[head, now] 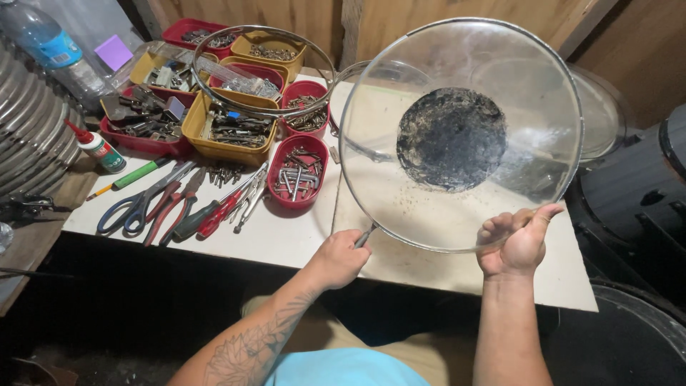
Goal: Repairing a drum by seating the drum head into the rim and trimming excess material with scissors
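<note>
I hold up a round clear drum head [461, 136] with a thin metal rim and a worn black patch at its middle. My right hand [518, 239] grips its lower rim, thumb over the edge. My left hand [341, 257] is closed around a small metal tool whose tip touches the rim at lower left. A bare metal hoop [207, 89] rests over the trays behind. The white tabletop [286, 236] lies under the drum head.
Red and yellow trays [296, 171] of screws and metal parts fill the table's left. Scissors [132, 207], pliers and screwdrivers [214, 214] lie in front of them, with a glue bottle [96, 146]. Drum shells stand at left [28, 129] and right [643, 207].
</note>
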